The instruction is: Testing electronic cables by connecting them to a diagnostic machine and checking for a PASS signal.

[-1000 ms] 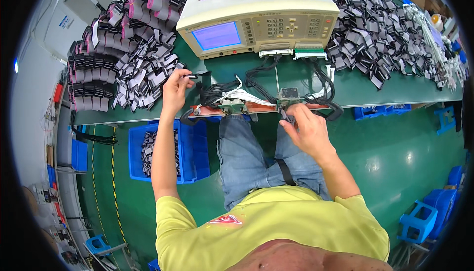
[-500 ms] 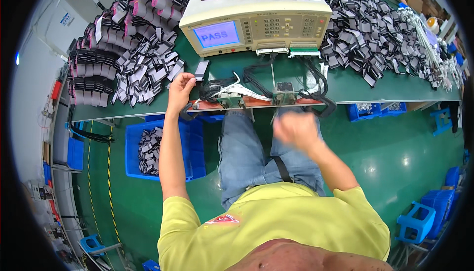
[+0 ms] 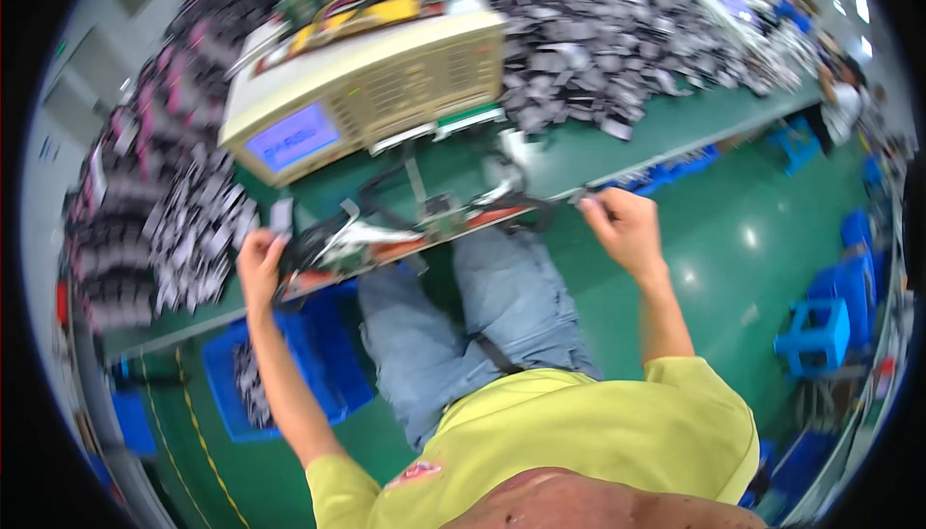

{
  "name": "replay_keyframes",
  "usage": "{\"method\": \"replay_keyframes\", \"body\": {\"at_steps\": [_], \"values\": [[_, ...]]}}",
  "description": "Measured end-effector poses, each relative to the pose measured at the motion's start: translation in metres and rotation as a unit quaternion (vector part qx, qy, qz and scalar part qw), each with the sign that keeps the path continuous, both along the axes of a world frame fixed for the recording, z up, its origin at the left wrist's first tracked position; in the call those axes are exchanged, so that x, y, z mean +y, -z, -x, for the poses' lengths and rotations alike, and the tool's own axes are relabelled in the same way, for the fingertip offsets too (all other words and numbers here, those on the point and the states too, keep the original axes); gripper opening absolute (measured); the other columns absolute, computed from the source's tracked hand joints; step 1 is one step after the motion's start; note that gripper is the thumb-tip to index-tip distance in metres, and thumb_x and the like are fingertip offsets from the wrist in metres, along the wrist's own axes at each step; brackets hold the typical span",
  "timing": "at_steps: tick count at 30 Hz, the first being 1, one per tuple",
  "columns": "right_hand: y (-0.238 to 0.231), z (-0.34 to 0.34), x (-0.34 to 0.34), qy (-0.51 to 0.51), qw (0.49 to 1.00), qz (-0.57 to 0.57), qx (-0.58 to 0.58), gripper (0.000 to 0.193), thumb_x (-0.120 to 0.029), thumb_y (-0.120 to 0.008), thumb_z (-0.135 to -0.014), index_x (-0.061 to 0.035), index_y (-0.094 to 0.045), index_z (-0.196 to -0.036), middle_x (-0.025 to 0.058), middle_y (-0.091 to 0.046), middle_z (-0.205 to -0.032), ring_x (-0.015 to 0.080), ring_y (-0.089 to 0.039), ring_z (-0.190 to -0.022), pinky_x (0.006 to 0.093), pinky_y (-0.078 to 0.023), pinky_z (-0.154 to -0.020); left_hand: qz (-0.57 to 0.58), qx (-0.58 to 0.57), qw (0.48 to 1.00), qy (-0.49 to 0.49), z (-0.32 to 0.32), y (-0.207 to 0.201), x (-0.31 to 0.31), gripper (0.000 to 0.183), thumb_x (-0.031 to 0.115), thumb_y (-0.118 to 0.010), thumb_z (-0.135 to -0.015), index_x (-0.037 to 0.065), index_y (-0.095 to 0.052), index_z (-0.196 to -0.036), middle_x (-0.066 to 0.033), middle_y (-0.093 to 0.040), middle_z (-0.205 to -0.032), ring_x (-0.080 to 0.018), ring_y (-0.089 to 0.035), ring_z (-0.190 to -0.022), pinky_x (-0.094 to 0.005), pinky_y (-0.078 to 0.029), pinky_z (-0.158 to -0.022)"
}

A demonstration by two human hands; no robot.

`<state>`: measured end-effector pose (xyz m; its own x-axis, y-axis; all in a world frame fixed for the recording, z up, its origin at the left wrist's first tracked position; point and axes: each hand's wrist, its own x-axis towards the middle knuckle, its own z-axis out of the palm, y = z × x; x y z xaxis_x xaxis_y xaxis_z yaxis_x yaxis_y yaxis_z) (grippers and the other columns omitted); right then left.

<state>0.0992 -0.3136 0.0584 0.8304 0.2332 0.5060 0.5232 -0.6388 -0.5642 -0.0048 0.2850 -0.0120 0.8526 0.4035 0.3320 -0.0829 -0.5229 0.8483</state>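
Observation:
My left hand is closed in a pinch at the left end of the fixture, on a short grey flat ribbon cable that stands up from the fingertips. Off the table's front edge, right of the fixture, my right hand is also closed, thumb against fingers. A small dark piece shows at its fingertips, too blurred to name. Between my hands lies the test fixture, a reddish strip with small green boards, black leads and white wires. Behind it stands a beige tester with a lit blue screen.
Grey ribbon cables with black ends lie heaped on the left and in a larger pile on the right. Below the table's left side is a blue bin holding more. A blue stool stands on the floor at right.
The whole view has swung, shifting the table and tester leftward and tilting them. My right hand has moved from in front of the fixture out to its right. My left hand still pinches the cable.

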Motion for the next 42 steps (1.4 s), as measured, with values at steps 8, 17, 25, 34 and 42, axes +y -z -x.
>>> {"method": "replay_keyframes", "body": {"at_steps": [8,17,25,34,42], "values": [[-0.012,-0.142,-0.079,0.131,0.983,0.059,-0.11,0.04,-0.033,-0.076,-0.092,-0.0034,-0.059,-0.071,0.0187,-0.062,-0.068,0.0434,-0.063,-0.066,0.0527,-0.049,-0.059,0.119,-0.019,0.99,0.071,-0.01,0.01,0.011,0.013,-0.003,-0.068,-0.099,0.004,-0.059,-0.106,-0.0001,-0.062,-0.104,-0.0075,-0.06,-0.094,-0.0229,-0.047,-0.086],[-0.016,-0.178,-0.041,0.047,0.988,0.005,-0.146,0.046,-0.016,-0.076,-0.094,-0.0029,-0.059,-0.135,0.0175,-0.06,-0.134,0.0268,-0.073,-0.089,0.0391,-0.059,-0.083,0.156,-0.097,0.983,-0.008,0.03,-0.001,0.009,0.017,0.0,-0.061,-0.104,0.002,-0.058,-0.121,-0.0033,-0.063,-0.108,-0.0118,-0.062,-0.097,-0.0268,-0.051,-0.086],[0.015,-0.007,0.049,-0.202,0.968,-0.084,-0.12,0.02,0.003,-0.078,-0.083,0.0009,-0.069,-0.101,0.0173,-0.072,-0.103,0.03,-0.074,-0.088,0.0374,-0.061,-0.074,0.136,-0.26,0.951,0.095,0.057,-0.086,-0.121,0.021,-0.001,-0.059,-0.103,0.005,-0.054,-0.122,-0.0171,-0.06,-0.119,-0.0199,-0.066,-0.085,-0.0345,-0.06,-0.073],[0.028,0.039,0.112,-0.468,0.782,-0.248,0.327,0.02,-0.015,-0.07,-0.103,0.0018,-0.069,-0.114,0.0099,-0.071,-0.092,0.0132,-0.069,-0.069,0.0258,-0.057,-0.059,0.217,-0.131,0.908,0.335,0.034,-0.028,-0.268,0.038,-0.009,-0.064,-0.097,0.005,-0.054,-0.131,-0.015,-0.061,-0.115,-0.0157,-0.06,-0.095,-0.0283,-0.051,-0.079],[0.027,0.044,0.113,-0.427,0.819,-0.251,0.289,0.012,-0.004,-0.075,-0.096,0.0023,-0.072,-0.106,0.0098,-0.07,-0.091,0.015,-0.069,-0.071,0.0261,-0.053,-0.057,0.399,-0.006,0.865,0.303,0.047,-0.026,-0.266,0.052,-0.007,-0.075,-0.092,0.006,-0.052,-0.137,-0.0106,-0.07,-0.112,-0.0151,-0.067,-0.105,-0.0299,-0.053,-0.09]]}}
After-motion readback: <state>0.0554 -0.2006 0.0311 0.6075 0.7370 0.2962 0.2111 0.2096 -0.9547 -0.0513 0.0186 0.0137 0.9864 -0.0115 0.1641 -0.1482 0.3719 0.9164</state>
